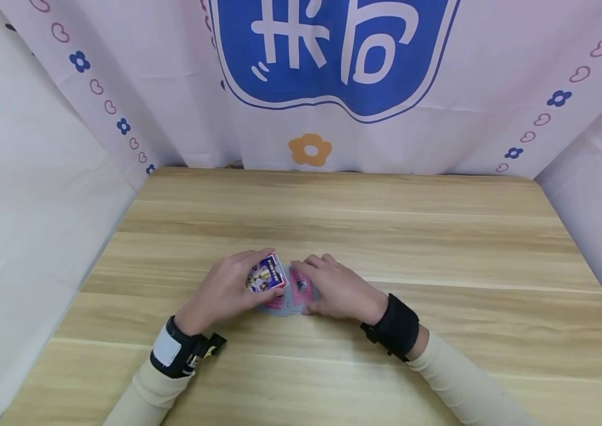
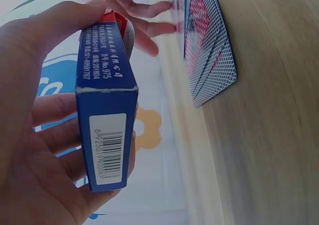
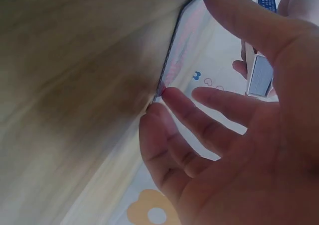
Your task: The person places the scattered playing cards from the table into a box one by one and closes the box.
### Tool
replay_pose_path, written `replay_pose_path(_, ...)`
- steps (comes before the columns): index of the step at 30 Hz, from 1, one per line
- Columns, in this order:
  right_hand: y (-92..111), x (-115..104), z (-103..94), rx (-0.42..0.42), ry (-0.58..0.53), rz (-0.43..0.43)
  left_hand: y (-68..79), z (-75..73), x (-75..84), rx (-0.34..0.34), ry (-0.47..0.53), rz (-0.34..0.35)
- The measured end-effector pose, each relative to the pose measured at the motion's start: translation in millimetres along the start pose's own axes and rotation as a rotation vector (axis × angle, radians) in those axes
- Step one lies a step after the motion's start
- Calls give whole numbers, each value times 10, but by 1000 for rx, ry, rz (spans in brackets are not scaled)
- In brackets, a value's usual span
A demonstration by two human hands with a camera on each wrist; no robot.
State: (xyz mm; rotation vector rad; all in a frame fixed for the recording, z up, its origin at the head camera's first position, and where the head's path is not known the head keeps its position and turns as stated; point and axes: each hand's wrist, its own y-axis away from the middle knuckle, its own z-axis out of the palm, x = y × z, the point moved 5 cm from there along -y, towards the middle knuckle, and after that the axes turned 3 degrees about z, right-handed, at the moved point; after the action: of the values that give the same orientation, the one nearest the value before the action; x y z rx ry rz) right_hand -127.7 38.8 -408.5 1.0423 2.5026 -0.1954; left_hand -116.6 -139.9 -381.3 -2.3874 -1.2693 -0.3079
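My left hand (image 1: 225, 288) holds a blue playing card box (image 1: 266, 275) above the table, thumb on one side and fingers on the other. The left wrist view shows the box's barcode end (image 2: 107, 148) and a red part at its far end. Fanned playing cards (image 1: 301, 286) with red-patterned backs lie on the table just right of the box. Over them, my right hand (image 1: 339, 291) grips the cards at their edges, the thumb at the near end and fingertips at the far end. Part of the fan is hidden beneath the box and both hands.
The wooden table (image 1: 386, 225) extends around the hands on all sides. Behind its far edge hangs a white curtain (image 1: 173, 106) with a blue emblem and flowers. Black straps (image 1: 394, 327) circle both wrists.
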Motion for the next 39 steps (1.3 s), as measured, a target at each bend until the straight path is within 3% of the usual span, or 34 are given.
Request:
replay_pose_path(11, 12, 125, -10, -41, 28, 150, 3, -2, 30, -10, -8, -9)
replay_pose_path(22, 4, 170, -78, -52, -89, 165, -4, 39, 60, -20, 15, 3)
replay_pose_path(29, 21, 179, -96, -21, -12, 176, 2, 61, 74, -18, 13, 7)
replay_pose_path(36, 38, 213, -122, -67, -303, 156, -3, 94, 80, -17, 4, 26)
replay_pose_path(39, 37, 213, -161, -55, -338, 135, -4, 105, 84, -15, 7, 31)
